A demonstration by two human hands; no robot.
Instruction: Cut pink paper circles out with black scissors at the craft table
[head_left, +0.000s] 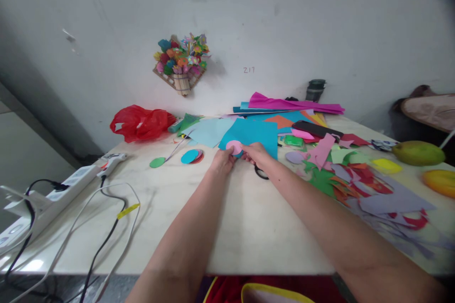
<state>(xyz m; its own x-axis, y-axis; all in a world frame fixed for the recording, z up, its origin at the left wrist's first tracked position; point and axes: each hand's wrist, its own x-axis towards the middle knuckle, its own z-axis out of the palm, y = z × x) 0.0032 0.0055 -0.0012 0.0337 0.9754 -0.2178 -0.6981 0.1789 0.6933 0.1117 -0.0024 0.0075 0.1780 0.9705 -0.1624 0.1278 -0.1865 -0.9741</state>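
Note:
A pink paper circle (232, 146) is pinched between my left hand (223, 161) and my right hand (255, 152) above the table's middle. Blue paper shows just below the circle, between the fingers. Behind both hands lies a large blue paper sheet (254, 130). A black loop, like a scissor handle (261, 173), sticks out under my right wrist; the rest of it is hidden. Left of my hands sits a small pile of paper circles with a blue circle (189, 156) on top. Farther left is a green circle (157, 163) joined to a thin strip.
Paper scraps (355, 180) cover the right side, near a green mango-like fruit (418, 153) and a black phone-like object (316, 129). A red plastic bag (142, 124) stands back left. A power strip (53, 201) and cables occupy the left edge. Paper flowers (182, 59) hang on the wall.

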